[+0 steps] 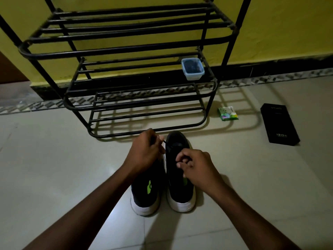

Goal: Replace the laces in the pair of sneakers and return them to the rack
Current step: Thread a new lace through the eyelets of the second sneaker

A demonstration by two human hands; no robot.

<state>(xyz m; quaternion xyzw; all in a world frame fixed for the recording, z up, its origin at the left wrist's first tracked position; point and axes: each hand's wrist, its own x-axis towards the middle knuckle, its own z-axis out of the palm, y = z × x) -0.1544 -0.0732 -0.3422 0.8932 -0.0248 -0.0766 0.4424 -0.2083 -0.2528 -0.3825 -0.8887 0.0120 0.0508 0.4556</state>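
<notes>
Two black sneakers with white soles and green marks stand side by side on the tiled floor, toes toward the rack. My left hand (145, 150) is over the left sneaker (146, 197) and pinches a thin black lace (164, 141) that runs across to the right sneaker (177, 188). My right hand (193, 165) sits on the right sneaker's lacing area, its curled fingers pinching the lace there. The black metal shoe rack (129, 51) stands just beyond the toes, its shelves bare of shoes.
A small plastic tub (192, 69) with dark contents sits on the rack's middle shelf at the right. A green packet (228, 114) and a black phone box (279, 124) lie on the floor to the right. A yellow wall stands behind.
</notes>
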